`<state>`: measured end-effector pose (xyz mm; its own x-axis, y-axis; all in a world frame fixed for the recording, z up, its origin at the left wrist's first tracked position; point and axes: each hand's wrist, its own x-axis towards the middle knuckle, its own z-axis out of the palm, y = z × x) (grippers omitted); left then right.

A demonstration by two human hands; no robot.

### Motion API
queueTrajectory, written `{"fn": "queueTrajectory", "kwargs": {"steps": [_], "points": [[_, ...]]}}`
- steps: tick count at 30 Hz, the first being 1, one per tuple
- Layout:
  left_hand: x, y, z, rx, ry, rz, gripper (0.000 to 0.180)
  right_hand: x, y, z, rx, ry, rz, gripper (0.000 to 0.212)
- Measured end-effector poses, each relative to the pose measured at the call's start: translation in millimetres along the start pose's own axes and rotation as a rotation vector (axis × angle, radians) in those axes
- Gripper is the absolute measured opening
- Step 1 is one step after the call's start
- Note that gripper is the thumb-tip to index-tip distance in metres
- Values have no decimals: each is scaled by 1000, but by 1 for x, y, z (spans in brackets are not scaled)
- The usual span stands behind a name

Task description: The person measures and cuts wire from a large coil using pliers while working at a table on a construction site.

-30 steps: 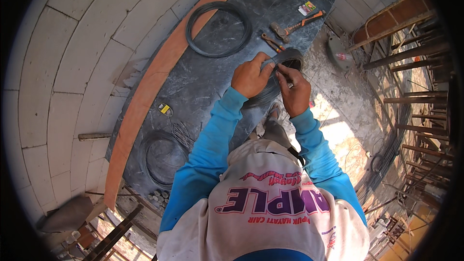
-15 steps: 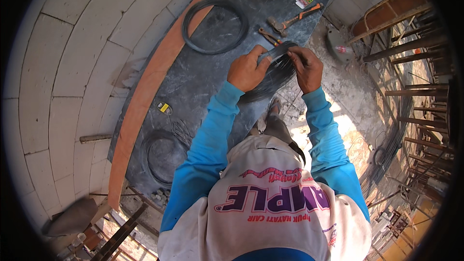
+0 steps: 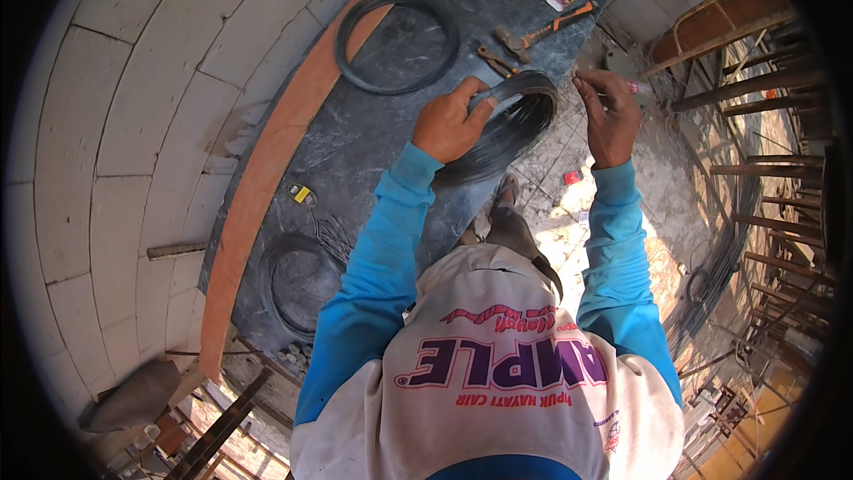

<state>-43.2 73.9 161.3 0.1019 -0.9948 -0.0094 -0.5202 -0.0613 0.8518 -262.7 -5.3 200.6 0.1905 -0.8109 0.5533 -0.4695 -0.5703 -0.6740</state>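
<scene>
My left hand point(image 3: 451, 121) is closed around the near-left side of a thick coil of thin dark wire point(image 3: 531, 117), held up over the right edge of the table. My right hand point(image 3: 609, 117) is raised to the right of the coil, apart from it, with thumb and fingertips pinched together. Whatever sits between those fingertips is too fine to make out. Just beyond the coil, pincers point(image 3: 496, 62) lie on the table beside a hammer point(image 3: 526, 41) with an orange and black handle.
Another wire coil point(image 3: 343, 53) lies at the far left across the dark table point(image 3: 373, 142) and its orange-brown edge strip point(image 3: 258, 187). A third coil point(image 3: 271, 289) rests nearer. There is a small yellow-and-black object point(image 3: 302, 195). Metal bars point(image 3: 764, 172) stand at the right.
My right hand has come off the coil and moved right, its fingertips still pinched. My left hand keeps its hold on the coil, nearly in place.
</scene>
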Motion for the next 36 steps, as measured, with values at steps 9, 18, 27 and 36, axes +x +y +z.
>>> {"fn": "queueTrajectory", "kwargs": {"steps": [9, 18, 27, 36], "points": [[0, 4, 3, 4, 49, 88, 30, -9, 10, 23, 90, -288, -27, 13], [-1, 6, 1, 18, -13, 19, 31, -10, 12, 35, 37, -307, -110, 12], [0, 2, 4, 27, 40, 82, 29, -27, -7, 31, 77, -116, -24, 15], [-1, 8, 6, 41, 29, 70, 35, -56, -51, 37, -10, -293, 55, 35]]}}
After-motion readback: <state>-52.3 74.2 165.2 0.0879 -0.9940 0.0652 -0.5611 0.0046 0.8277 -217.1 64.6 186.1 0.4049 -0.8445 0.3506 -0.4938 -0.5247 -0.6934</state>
